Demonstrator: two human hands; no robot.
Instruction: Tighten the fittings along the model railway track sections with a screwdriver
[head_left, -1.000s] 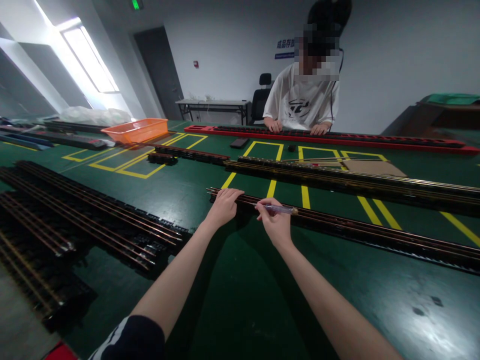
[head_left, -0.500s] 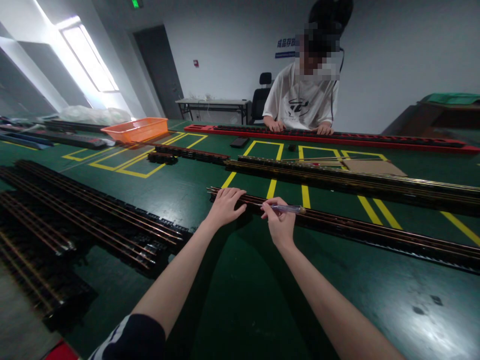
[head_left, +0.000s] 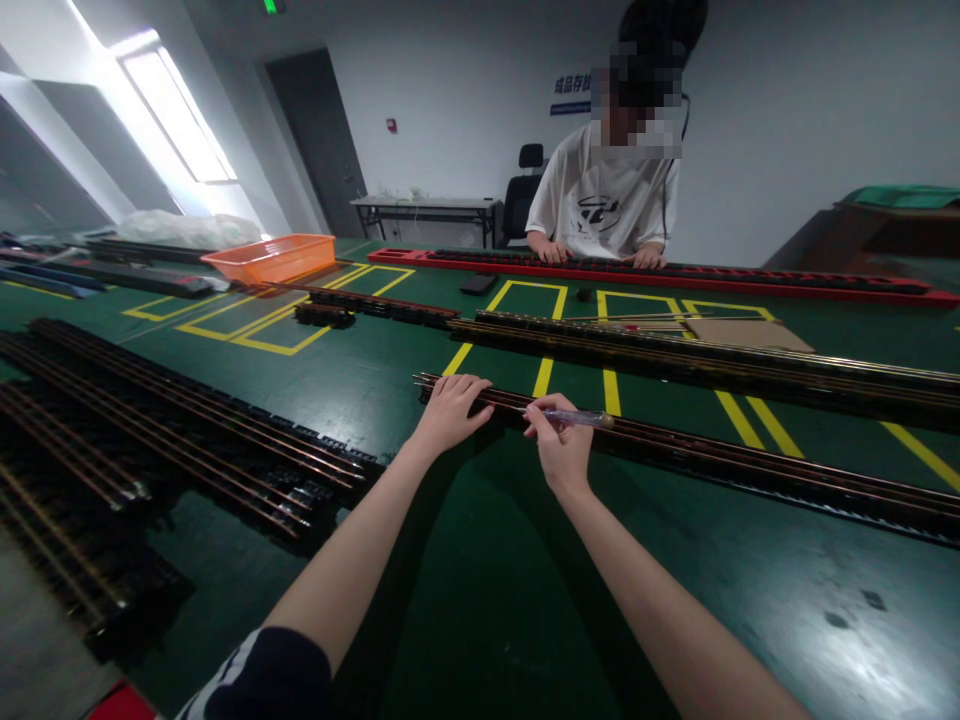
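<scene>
In the head view, the left hand (head_left: 454, 413) lies open on the near strip (head_left: 720, 455), close to its left end, fingers together over the top and the thumb spread toward the other hand. The right hand (head_left: 561, 440) is closed in a pen-like grip on a slim tool (head_left: 577, 417) with a clear handle; its thin tip points left, toward the left thumb, and whether it touches the strip cannot be told. The strip, long and black with copper-coloured rods, lies across the green table (head_left: 750, 575) in front of the person and runs off to the right; a few rod ends jut out past the left hand. Just beyond it lies a second strip (head_left: 712, 365), with a piece of cardboard (head_left: 750, 335) behind. Left of that are a shorter strip (head_left: 386, 305) and a small black block (head_left: 325, 316), with an orange basket (head_left: 274, 262) farther back. More strips (head_left: 187, 420) lie side by side at the left. Across the table, a co-worker (head_left: 607, 195) in a white shirt has both hands at a red rail (head_left: 397, 257). A dark slab (head_left: 478, 285) lies near it, on this side.
</scene>
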